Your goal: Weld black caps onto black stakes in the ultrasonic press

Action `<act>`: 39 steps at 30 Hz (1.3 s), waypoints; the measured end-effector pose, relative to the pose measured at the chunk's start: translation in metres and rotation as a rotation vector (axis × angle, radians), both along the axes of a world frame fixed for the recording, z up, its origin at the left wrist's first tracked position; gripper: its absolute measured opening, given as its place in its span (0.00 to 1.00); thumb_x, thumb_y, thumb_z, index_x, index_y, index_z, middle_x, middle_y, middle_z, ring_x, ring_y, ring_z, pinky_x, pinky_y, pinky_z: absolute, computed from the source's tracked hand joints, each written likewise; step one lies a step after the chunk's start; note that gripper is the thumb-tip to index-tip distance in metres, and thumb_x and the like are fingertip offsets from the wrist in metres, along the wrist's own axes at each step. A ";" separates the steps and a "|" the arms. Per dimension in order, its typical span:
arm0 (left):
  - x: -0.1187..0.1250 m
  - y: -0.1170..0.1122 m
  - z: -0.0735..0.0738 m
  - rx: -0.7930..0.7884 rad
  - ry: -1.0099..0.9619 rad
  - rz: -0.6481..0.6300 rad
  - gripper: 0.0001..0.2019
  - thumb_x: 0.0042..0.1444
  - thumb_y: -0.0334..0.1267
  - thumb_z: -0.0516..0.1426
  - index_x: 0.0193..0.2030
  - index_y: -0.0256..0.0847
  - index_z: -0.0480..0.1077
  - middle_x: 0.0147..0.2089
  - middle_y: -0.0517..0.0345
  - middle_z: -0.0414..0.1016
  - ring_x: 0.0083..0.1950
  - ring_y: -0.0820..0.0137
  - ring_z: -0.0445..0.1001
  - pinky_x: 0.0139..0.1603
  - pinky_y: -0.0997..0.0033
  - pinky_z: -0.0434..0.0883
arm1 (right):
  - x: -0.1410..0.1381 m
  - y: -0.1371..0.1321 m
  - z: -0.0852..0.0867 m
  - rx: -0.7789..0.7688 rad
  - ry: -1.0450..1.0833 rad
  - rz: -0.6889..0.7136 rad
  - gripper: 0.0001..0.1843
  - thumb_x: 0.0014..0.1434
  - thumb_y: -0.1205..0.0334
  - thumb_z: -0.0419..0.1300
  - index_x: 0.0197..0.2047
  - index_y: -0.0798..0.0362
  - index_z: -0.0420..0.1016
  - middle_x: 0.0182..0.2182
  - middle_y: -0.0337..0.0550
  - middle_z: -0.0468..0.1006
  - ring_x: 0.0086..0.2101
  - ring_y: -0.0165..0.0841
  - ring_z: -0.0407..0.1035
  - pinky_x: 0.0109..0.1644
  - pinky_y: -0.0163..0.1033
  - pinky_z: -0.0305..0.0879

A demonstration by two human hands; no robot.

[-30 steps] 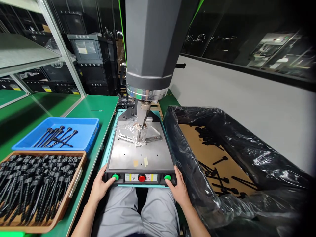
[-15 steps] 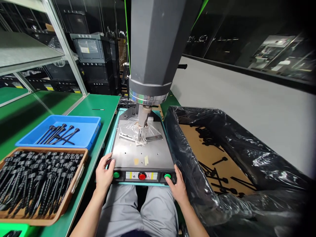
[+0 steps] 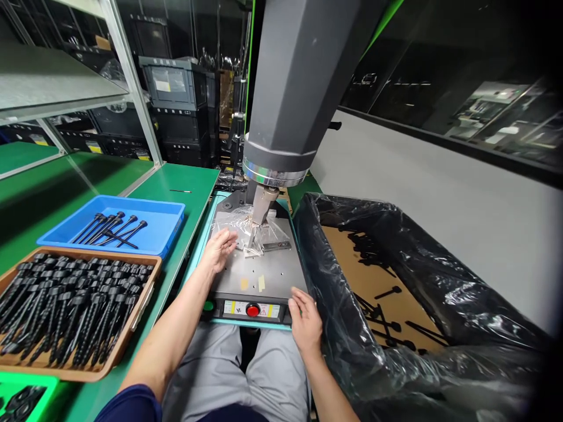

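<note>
My left hand (image 3: 220,251) hovers over the left part of the metal plate (image 3: 237,281), close to the fixture wrapped in clear plastic film (image 3: 259,237). Its fingers are loosely bent, with nothing visible in them. Above the fixture, the grey press machine's tapered metal horn (image 3: 263,205) reaches down into the film; whether a part sits beneath is hidden. My right hand (image 3: 307,322) is at the front right corner of the machine base, fingers extended, covering the right green button. On the front panel, a red button (image 3: 253,310) and the left green button (image 3: 209,305) are uncovered.
On the green bench at left, a brown tray (image 3: 152,281) holds many black ribbed stems with round heads. Behind it, a blue tray (image 3: 173,225) has several more. A black-lined box (image 3: 352,293) at right contains scattered black parts. A green bin (image 3: 46,387) stands front left.
My left hand has left the left green button and moved forward and right over the plate. My right hand has shifted slightly from its button. The camera view has turned a little left.
</note>
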State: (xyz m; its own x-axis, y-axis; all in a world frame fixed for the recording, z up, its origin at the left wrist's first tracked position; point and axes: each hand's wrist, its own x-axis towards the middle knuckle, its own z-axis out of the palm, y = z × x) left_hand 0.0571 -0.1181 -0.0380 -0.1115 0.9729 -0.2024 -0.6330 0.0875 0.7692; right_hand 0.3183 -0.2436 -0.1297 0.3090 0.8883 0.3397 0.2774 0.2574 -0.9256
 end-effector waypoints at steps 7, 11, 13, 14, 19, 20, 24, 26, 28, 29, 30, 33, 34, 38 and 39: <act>0.011 -0.021 0.012 0.057 -0.036 -0.146 0.23 0.41 0.35 0.70 0.44 0.38 0.70 0.33 0.59 0.76 0.32 0.74 0.77 0.37 0.73 0.74 | -0.065 0.054 0.024 -0.325 0.358 0.446 0.25 0.54 0.47 0.65 0.49 0.55 0.76 0.36 0.49 0.81 0.32 0.36 0.76 0.38 0.44 0.74; 0.015 -0.026 0.024 0.098 -0.005 -0.151 0.22 0.39 0.34 0.71 0.42 0.35 0.70 0.29 0.63 0.72 0.22 0.83 0.67 0.19 0.85 0.61 | -0.099 0.090 0.038 -0.296 0.363 0.555 0.26 0.55 0.50 0.63 0.55 0.53 0.73 0.33 0.43 0.80 0.27 0.31 0.73 0.30 0.36 0.70; 0.016 -0.026 0.031 0.132 -0.028 -0.158 0.22 0.41 0.34 0.70 0.43 0.35 0.70 0.29 0.63 0.71 0.22 0.83 0.66 0.17 0.86 0.58 | -0.113 0.105 0.043 -0.233 0.351 0.556 0.27 0.55 0.51 0.62 0.56 0.52 0.72 0.31 0.41 0.79 0.25 0.30 0.71 0.28 0.35 0.68; 0.016 -0.025 0.034 0.144 -0.046 -0.160 0.21 0.41 0.34 0.70 0.43 0.35 0.70 0.28 0.63 0.71 0.22 0.83 0.66 0.17 0.86 0.59 | -0.117 0.112 0.046 -0.200 0.347 0.542 0.27 0.56 0.50 0.61 0.57 0.51 0.71 0.30 0.40 0.79 0.24 0.30 0.70 0.27 0.34 0.67; 0.017 -0.021 0.045 0.110 -0.111 -0.152 0.22 0.42 0.30 0.68 0.46 0.35 0.70 0.28 0.63 0.70 0.23 0.82 0.68 0.18 0.86 0.62 | -0.121 0.131 0.060 -0.030 0.228 0.305 0.24 0.61 0.49 0.55 0.56 0.51 0.72 0.30 0.40 0.77 0.26 0.32 0.68 0.33 0.38 0.69; 0.017 -0.021 0.046 0.103 -0.114 -0.153 0.22 0.42 0.30 0.68 0.46 0.34 0.70 0.28 0.63 0.70 0.23 0.82 0.68 0.18 0.85 0.62 | -0.118 0.134 0.064 0.026 0.163 0.220 0.23 0.62 0.49 0.54 0.56 0.51 0.72 0.33 0.43 0.77 0.29 0.34 0.69 0.38 0.41 0.70; 0.018 -0.019 0.049 0.099 -0.103 -0.166 0.24 0.42 0.30 0.67 0.49 0.34 0.70 0.27 0.64 0.70 0.22 0.81 0.68 0.18 0.85 0.62 | -0.105 0.149 0.084 0.234 -0.081 -0.061 0.22 0.62 0.52 0.55 0.55 0.53 0.73 0.46 0.52 0.72 0.47 0.41 0.67 0.55 0.48 0.64; 0.018 -0.017 0.049 0.101 -0.088 -0.171 0.25 0.42 0.30 0.68 0.49 0.34 0.69 0.28 0.64 0.70 0.22 0.81 0.69 0.18 0.84 0.62 | -0.101 0.159 0.093 0.260 -0.163 -0.100 0.22 0.59 0.53 0.57 0.54 0.53 0.74 0.50 0.54 0.69 0.53 0.43 0.64 0.59 0.50 0.60; 0.019 -0.015 0.050 0.114 -0.078 -0.176 0.26 0.42 0.31 0.68 0.50 0.34 0.69 0.28 0.64 0.70 0.22 0.81 0.69 0.18 0.84 0.62 | -0.100 0.171 0.100 0.232 -0.214 -0.070 0.20 0.57 0.54 0.60 0.50 0.54 0.76 0.51 0.54 0.69 0.55 0.44 0.62 0.62 0.51 0.56; 0.019 -0.013 0.051 0.123 -0.076 -0.179 0.26 0.42 0.31 0.68 0.50 0.34 0.69 0.28 0.64 0.70 0.22 0.81 0.68 0.18 0.84 0.62 | -0.100 0.176 0.103 0.207 -0.222 -0.043 0.18 0.56 0.55 0.60 0.47 0.54 0.77 0.51 0.53 0.70 0.54 0.44 0.63 0.63 0.51 0.56; 0.020 -0.012 0.051 0.130 -0.074 -0.181 0.26 0.42 0.31 0.68 0.50 0.33 0.69 0.28 0.64 0.70 0.22 0.81 0.68 0.18 0.84 0.62 | -0.100 0.180 0.105 0.183 -0.221 -0.017 0.16 0.56 0.56 0.60 0.45 0.54 0.78 0.50 0.53 0.71 0.53 0.44 0.64 0.62 0.51 0.57; 0.020 -0.009 0.052 0.147 -0.064 -0.184 0.26 0.42 0.32 0.68 0.50 0.34 0.69 0.28 0.63 0.70 0.23 0.80 0.68 0.18 0.84 0.62 | -0.101 0.184 0.114 0.181 -0.216 0.009 0.13 0.56 0.57 0.60 0.42 0.55 0.78 0.47 0.53 0.75 0.51 0.43 0.67 0.60 0.50 0.60; 0.020 -0.009 0.053 0.154 -0.060 -0.183 0.26 0.42 0.32 0.68 0.50 0.34 0.68 0.28 0.63 0.70 0.23 0.80 0.68 0.18 0.83 0.62 | -0.100 0.182 0.117 0.209 -0.217 0.007 0.13 0.57 0.57 0.59 0.42 0.55 0.78 0.46 0.52 0.76 0.50 0.42 0.67 0.59 0.50 0.60; 0.021 -0.013 0.051 0.172 -0.047 -0.186 0.28 0.41 0.34 0.69 0.50 0.35 0.68 0.28 0.63 0.70 0.23 0.80 0.68 0.19 0.83 0.61 | -0.096 0.158 0.124 0.320 -0.197 0.014 0.13 0.59 0.57 0.57 0.43 0.53 0.77 0.45 0.50 0.77 0.49 0.40 0.69 0.58 0.48 0.62; 0.021 -0.014 0.050 0.167 -0.044 -0.192 0.29 0.40 0.34 0.70 0.50 0.35 0.68 0.27 0.63 0.70 0.23 0.80 0.68 0.19 0.83 0.61 | -0.094 0.148 0.123 0.315 -0.180 0.017 0.13 0.60 0.57 0.57 0.43 0.54 0.77 0.46 0.50 0.77 0.49 0.40 0.69 0.58 0.48 0.62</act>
